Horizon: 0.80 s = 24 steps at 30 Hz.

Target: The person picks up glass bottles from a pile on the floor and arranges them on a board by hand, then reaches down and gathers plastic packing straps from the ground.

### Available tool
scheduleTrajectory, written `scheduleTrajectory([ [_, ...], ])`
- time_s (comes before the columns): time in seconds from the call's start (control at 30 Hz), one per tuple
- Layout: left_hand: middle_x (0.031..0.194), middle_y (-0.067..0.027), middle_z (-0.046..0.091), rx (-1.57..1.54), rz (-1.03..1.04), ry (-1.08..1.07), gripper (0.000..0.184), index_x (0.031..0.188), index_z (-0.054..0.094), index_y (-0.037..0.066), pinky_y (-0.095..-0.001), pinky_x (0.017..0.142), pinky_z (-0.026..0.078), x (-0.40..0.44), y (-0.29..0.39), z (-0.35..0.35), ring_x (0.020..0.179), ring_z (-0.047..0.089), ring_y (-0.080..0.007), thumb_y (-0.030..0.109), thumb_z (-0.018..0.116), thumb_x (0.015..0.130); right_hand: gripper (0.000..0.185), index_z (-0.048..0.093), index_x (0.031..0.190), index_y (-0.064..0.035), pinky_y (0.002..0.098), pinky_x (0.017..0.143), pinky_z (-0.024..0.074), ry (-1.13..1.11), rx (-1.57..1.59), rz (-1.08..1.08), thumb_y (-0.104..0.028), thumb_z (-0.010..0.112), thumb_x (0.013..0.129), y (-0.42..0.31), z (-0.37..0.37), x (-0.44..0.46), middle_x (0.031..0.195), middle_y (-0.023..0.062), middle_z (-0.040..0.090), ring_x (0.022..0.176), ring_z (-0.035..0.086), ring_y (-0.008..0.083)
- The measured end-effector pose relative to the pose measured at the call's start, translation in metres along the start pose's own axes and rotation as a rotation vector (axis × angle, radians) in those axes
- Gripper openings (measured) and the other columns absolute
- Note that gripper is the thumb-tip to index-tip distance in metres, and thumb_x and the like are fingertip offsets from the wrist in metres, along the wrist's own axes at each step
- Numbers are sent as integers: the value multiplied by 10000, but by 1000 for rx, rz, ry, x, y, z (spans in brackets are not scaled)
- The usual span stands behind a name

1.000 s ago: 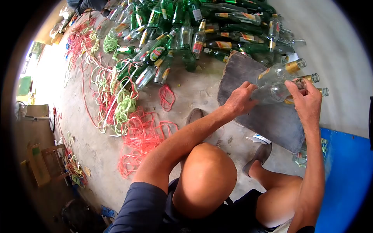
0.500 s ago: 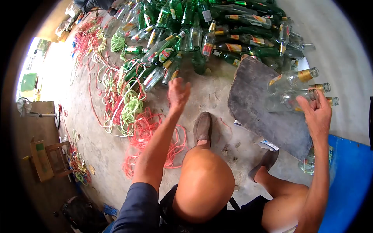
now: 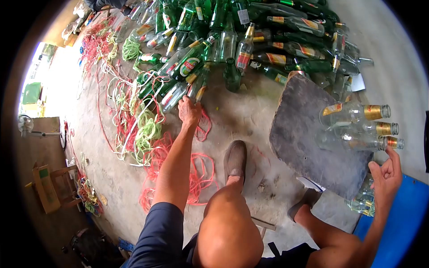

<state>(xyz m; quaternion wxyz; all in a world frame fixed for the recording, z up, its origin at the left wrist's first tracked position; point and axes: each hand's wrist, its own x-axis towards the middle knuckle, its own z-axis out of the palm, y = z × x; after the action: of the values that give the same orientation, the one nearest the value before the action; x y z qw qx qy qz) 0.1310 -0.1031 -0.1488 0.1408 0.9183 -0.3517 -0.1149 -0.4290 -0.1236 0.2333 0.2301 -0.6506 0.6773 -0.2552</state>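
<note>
At the near edge of the bottle pile, my left hand [image 3: 189, 111] reaches the base of a clear glass bottle [image 3: 197, 89] with an orange label. Its fingers are slightly spread at the glass, and the fingertips are partly hidden. A loop of red plastic twine [image 3: 203, 126] lies beside that hand. On the right, my right hand [image 3: 387, 173] holds nothing; thumb and index finger are apart, just below the neck of a clear bottle [image 3: 353, 139]. That bottle lies on a dark slab [image 3: 308, 134] with others, including one with a gold neck label [image 3: 351, 111].
Green bottles [image 3: 232, 76] and clear ones form a large heap ahead. Tangled twine [image 3: 143, 120] covers the floor at left. Beneath the slab's right corner are more clear bottles [image 3: 361, 201]. A blue panel [image 3: 406, 214] stands at right. Part of another person [image 3: 105, 4] shows top left.
My left hand has moved forward and left to the bottle's base. My right hand has let go of the clear bottle and drawn back toward me. The view has shifted slightly.
</note>
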Motion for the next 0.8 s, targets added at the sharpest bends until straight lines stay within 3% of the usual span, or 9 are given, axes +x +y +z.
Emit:
scheduleTrajectory([
  [0.4, 1223, -284, 608, -23, 7, -86, 602, 1169, 586, -62, -512, 976, 547, -11, -4, 0, 1162, 636, -451, 347, 795, 779, 519, 632, 1345, 15, 198, 476, 332, -52, -28, 8, -124, 842, 892, 13, -14, 0, 685, -64, 394, 579, 374, 17],
  [0.53, 1177, -282, 620, -36, 24, -99, 652, 1140, 595, -71, -489, 955, 538, -25, -15, -1, 1107, 644, -450, 428, 806, 777, 473, 652, 1310, 4, 199, 453, 335, -53, -57, 1, -119, 840, 893, 13, -18, -5, 686, -67, 391, 576, 376, 13],
  [0.63, 1179, -293, 616, -45, 37, -131, 603, 1148, 603, -80, -510, 951, 551, -37, -18, -12, 1110, 650, -464, 372, 758, 781, 454, 657, 1301, 0, 196, 451, 346, -49, -60, 3, -112, 832, 898, 15, -21, -7, 685, -69, 388, 576, 379, 11],
  [0.8, 1195, -264, 623, -28, 13, -189, 657, 1171, 612, -57, -503, 950, 540, -55, -37, -13, 1119, 649, -442, 428, 801, 769, 443, 657, 1308, -4, 191, 451, 358, -40, -63, 18, -114, 819, 911, 17, -24, -9, 691, -70, 388, 583, 391, 7],
])
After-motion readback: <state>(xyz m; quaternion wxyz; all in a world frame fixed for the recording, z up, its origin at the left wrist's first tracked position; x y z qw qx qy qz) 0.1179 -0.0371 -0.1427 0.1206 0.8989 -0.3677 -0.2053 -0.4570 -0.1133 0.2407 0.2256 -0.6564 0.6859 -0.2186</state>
